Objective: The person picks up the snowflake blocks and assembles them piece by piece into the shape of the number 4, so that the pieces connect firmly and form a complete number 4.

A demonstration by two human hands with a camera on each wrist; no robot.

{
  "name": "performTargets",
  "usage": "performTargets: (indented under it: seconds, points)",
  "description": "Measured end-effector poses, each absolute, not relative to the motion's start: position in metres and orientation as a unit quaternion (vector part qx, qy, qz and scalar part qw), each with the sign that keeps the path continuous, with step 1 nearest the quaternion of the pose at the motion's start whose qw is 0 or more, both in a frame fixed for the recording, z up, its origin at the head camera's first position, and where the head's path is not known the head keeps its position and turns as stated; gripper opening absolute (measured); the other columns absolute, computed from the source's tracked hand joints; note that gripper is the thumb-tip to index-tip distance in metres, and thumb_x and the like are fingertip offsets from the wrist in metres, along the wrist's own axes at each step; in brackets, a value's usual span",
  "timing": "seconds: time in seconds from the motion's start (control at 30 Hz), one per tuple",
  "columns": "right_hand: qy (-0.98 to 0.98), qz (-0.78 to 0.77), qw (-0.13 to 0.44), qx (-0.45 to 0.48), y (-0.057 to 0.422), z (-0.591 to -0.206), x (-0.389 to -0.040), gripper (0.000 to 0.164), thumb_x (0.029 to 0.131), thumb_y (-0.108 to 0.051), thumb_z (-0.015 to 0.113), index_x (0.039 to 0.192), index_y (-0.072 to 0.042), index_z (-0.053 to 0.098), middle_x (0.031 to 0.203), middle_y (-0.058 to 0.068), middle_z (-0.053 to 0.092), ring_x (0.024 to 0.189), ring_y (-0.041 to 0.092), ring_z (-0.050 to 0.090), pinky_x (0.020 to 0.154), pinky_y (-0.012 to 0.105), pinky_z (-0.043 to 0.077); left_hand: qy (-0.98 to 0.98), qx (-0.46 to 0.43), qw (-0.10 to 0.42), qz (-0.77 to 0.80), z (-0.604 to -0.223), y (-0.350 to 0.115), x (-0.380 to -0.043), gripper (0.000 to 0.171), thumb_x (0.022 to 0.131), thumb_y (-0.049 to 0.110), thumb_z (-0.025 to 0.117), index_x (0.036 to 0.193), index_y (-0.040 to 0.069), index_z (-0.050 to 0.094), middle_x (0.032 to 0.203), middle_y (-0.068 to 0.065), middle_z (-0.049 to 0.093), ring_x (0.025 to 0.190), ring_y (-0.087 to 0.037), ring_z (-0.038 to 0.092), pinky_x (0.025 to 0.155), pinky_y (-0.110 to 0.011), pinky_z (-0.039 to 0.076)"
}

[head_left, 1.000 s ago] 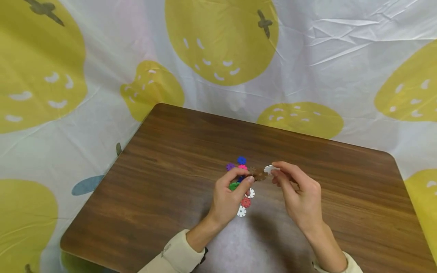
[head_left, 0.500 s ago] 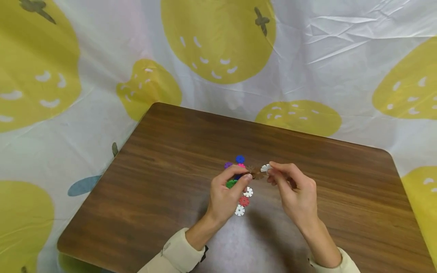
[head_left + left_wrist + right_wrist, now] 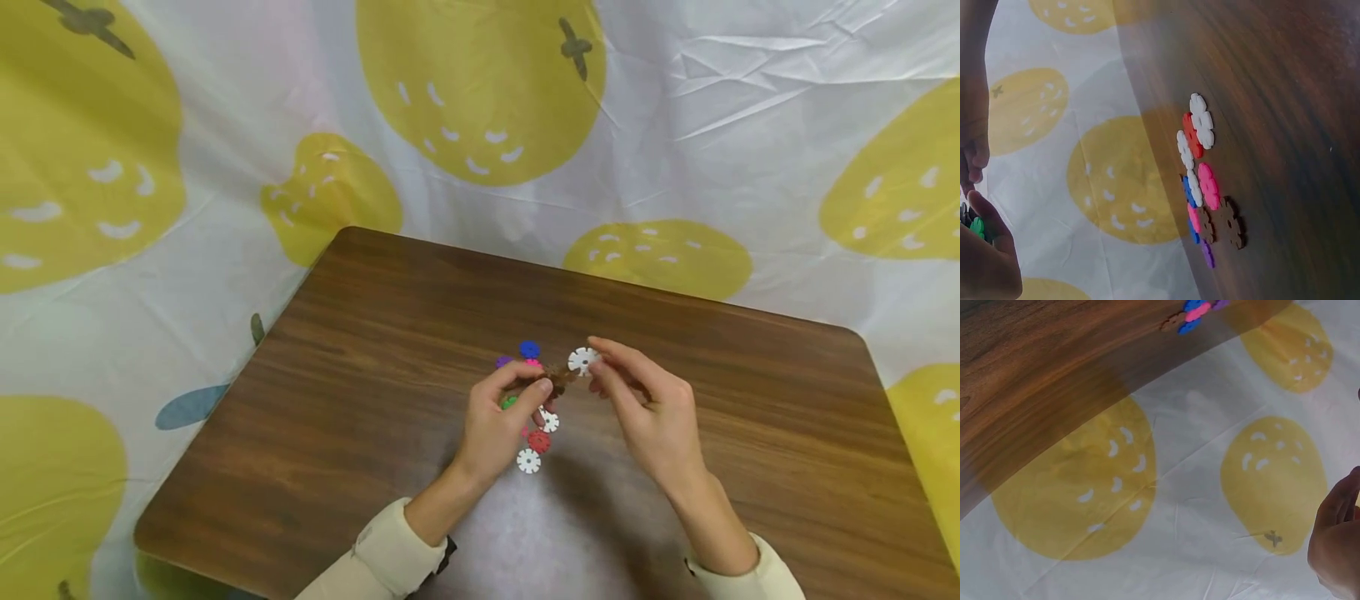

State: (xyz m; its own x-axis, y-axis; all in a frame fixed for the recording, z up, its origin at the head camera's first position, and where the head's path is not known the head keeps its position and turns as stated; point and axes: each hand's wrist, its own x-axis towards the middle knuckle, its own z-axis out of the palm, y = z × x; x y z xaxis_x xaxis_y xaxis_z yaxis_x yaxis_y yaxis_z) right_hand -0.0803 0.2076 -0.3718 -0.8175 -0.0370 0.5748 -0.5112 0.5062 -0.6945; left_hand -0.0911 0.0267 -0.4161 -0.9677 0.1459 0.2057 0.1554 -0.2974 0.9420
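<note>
Between thumb and index finger, my left hand point(image 3: 491, 425) pinches brown interlocking discs point(image 3: 557, 381) with notched rims. A green disc point(image 3: 977, 226) shows beside the left fingers in the left wrist view and seems part of the held piece. My right hand point(image 3: 652, 408) pinches the edge of a white notched disc point(image 3: 582, 362), its face turned towards the head camera. The white disc is close to the brown ones; whether they touch cannot be told. In the right wrist view, only part of a hand point(image 3: 1338, 540) appears at the right edge.
Below the hands, several discs lie on the wooden table point(image 3: 750, 392): white point(image 3: 528, 461), red point(image 3: 539, 441), blue point(image 3: 529, 349), purple point(image 3: 1208, 254), pink point(image 3: 1209, 185) and brown point(image 3: 1232, 222). Some look joined in a line. A fruit-print cloth point(image 3: 480, 200) hangs behind the table.
The white disc has turned from tilted to facing the head camera and shifted slightly up and left with the right fingers. The brown discs have also turned in the left hand.
</note>
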Motion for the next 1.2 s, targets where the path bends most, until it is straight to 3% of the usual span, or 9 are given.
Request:
performTargets:
  seconds: [0.17,0.37,0.5,0.63,0.9,1.1,1.2]
  points:
    - [-0.84,0.463,0.247,0.14,0.216,-0.373,-0.083,0.033,0.098,0.002,0.065,0.13,-0.008,0.07,0.094,0.011,0.076,0.081,-0.002,0.068,0.073,0.008,0.055,-0.585,-0.093,-0.002,-0.806,-0.417,0.025,-0.092,0.014,0.096,0.002,0.064,0.106,-0.008,0.069,0.093,-0.034,0.07,0.068,-0.01,0.067,0.057,-0.02,0.055]
    - [-0.875,0.416,0.232,0.088,0.229,-0.383,-0.093,0.035,0.098,-0.009,0.07,0.132,-0.008,0.068,0.107,0.009,0.076,0.094,-0.008,0.062,0.085,0.006,0.049,-0.565,-0.085,-0.006,-0.821,-0.417,0.025,-0.093,0.016,0.095,0.001,0.062,0.106,-0.009,0.068,0.096,-0.034,0.071,0.069,-0.01,0.069,0.059,-0.024,0.057]
    - [-0.893,0.393,0.208,0.068,0.235,-0.397,-0.1,0.04,0.097,-0.015,0.073,0.135,-0.007,0.065,0.114,0.011,0.073,0.104,0.013,0.069,0.096,0.025,0.05,-0.559,-0.081,-0.008,-0.825,-0.417,0.025,-0.093,0.017,0.094,0.001,0.062,0.106,-0.01,0.068,0.093,-0.021,0.074,0.069,-0.012,0.069,0.059,-0.027,0.057]
    - [-0.904,0.377,0.189,0.07,0.239,-0.415,-0.108,0.043,0.096,-0.017,0.074,0.136,-0.003,0.064,0.116,0.016,0.071,0.11,0.033,0.068,0.097,0.045,0.05,-0.555,-0.08,-0.006,-0.828,-0.415,0.025,-0.092,0.017,0.094,0.0,0.063,0.106,-0.01,0.068,0.089,-0.009,0.074,0.069,-0.014,0.069,0.059,-0.027,0.057]
    - [-0.919,0.362,0.135,0.078,0.24,-0.446,-0.125,0.045,0.095,-0.016,0.075,0.134,0.003,0.063,0.122,0.021,0.068,0.115,0.038,0.064,0.099,0.055,0.051,-0.558,-0.082,0.006,-0.826,-0.412,0.024,-0.09,0.018,0.094,0.001,0.063,0.107,-0.011,0.068,0.087,-0.002,0.071,0.068,-0.013,0.068,0.057,-0.022,0.055]
    - [-0.929,0.35,0.093,0.075,0.237,-0.462,-0.139,0.044,0.095,-0.014,0.074,0.134,0.003,0.063,0.124,0.024,0.065,0.118,0.041,0.063,0.103,0.058,0.05,-0.55,-0.079,0.002,-0.831,-0.412,0.025,-0.09,0.018,0.094,0.001,0.063,0.105,-0.012,0.067,0.084,-0.016,0.07,0.066,-0.008,0.067,0.056,-0.021,0.054]
    - [-0.937,0.335,0.07,0.073,0.233,-0.467,-0.145,0.037,0.094,-0.014,0.074,0.126,0.003,0.066,0.12,0.024,0.065,0.116,0.042,0.063,0.101,0.058,0.051,-0.551,-0.079,0.002,-0.831,-0.413,0.026,-0.09,0.017,0.094,0.001,0.063,0.105,-0.012,0.067,0.084,-0.015,0.07,0.066,-0.008,0.067,0.056,-0.022,0.053]
